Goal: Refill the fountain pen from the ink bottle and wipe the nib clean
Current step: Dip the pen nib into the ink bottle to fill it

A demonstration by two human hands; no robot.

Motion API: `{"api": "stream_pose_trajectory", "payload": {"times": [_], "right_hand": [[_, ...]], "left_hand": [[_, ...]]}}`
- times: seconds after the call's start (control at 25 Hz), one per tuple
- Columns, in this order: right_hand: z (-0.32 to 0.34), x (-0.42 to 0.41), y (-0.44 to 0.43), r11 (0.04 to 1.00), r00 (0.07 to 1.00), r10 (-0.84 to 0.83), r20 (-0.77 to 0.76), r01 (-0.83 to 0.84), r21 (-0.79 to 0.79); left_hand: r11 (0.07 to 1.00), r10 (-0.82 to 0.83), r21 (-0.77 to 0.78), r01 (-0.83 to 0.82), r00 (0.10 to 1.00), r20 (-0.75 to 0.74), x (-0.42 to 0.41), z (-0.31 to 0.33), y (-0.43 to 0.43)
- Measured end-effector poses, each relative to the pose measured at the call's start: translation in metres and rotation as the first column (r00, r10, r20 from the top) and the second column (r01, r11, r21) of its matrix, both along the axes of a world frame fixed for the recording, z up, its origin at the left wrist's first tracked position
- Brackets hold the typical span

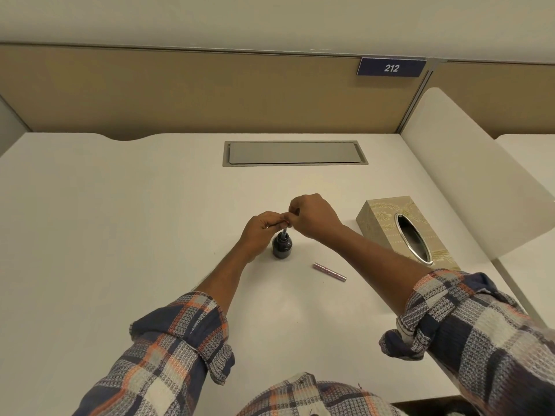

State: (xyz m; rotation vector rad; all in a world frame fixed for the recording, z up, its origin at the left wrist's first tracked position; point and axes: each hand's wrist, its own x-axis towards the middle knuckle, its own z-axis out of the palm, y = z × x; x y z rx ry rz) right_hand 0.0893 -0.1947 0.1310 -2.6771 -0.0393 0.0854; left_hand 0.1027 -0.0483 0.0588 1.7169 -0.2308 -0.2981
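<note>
- Pen: stands upright with its nib end down in the mouth of the bottle, which sits mid-worktop.
- Left hand: its fingers are curled and pinch the pen just above the bottle's mouth.
- Right hand: its fingers are curled and pinch the pen's top end; the knuckles hide the exact grip.
- Step in hand: judged to be the fill, with the right hand probably working the filler while the nib sits in ink.
- Next move: calls for a straight lift clear of the bottle without tipping it, then a tissue from the box for the nib.
- Pink tube: lies near the bottle without touching it; probably the pen's barrel or cap.
- Writing: the sign reads "212"; no label can be read on the bottle.
</note>
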Motion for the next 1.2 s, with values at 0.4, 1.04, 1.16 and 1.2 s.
{"api": "stream_pose_trajectory", "payload": {"times": [0.4, 1.04, 1.16, 1.2], "right_hand": [[0.0005, -0.0030, 0.0009, 0.999, 1.000, 0.008, 0.023, -0.008, 0.034], [0.0033, -0.0064, -0.0014, 0.998, 1.000, -0.002, 0.024, 0.000, 0.064], [0.0047, -0.0065, -0.0001, 1.000, 0.999, -0.008, 0.035, 0.007, 0.028], [0.0050, -0.0065, 0.0000, 1.000, 0.999, -0.011, 0.035, 0.011, 0.018]], "left_hand": [[0.999, 0.034, 0.014, -0.034, 0.999, 0.000, 0.0014, -0.0008, -0.0004], [1.000, 0.029, -0.003, -0.029, 1.000, -0.003, -0.0008, 0.0017, -0.0024], [0.999, 0.033, 0.013, -0.033, 0.999, 0.008, -0.0015, 0.0033, -0.0034], [0.999, 0.031, 0.018, -0.032, 0.999, 0.011, -0.0018, 0.0037, -0.0037]]}}
